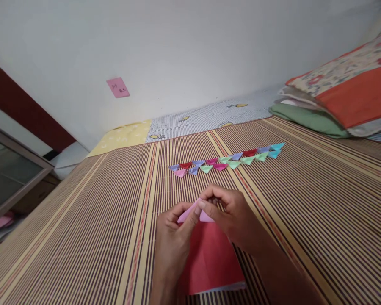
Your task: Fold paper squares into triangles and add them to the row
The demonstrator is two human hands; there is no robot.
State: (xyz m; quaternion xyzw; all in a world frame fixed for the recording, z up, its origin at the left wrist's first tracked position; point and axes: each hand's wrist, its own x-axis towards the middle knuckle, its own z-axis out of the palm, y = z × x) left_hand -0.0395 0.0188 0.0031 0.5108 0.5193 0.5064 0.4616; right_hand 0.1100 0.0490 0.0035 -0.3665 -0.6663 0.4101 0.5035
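Between my two hands is a small pink piece of folded paper (206,217), roughly triangular. My left hand (176,237) grips its left side, thumb on the near face. The thumb and index finger of my right hand (225,209) pinch its upper tip, and the fingers partly hide the folds. Below the hands lies a stack of paper with a red sheet (211,258) on top. Beyond them, several small folded paper triangles (220,167) in pink, red, green, purple and blue lie in two slanting rows.
A striped bamboo mat (92,224) covers the bed. Folded bedding (352,97) is piled at the far right. Along the wall runs a patterned sheet (203,116) beside a yellow cloth (120,135). A pink note (118,87) is on the wall. A glass-fronted cabinet (12,169) stands left.
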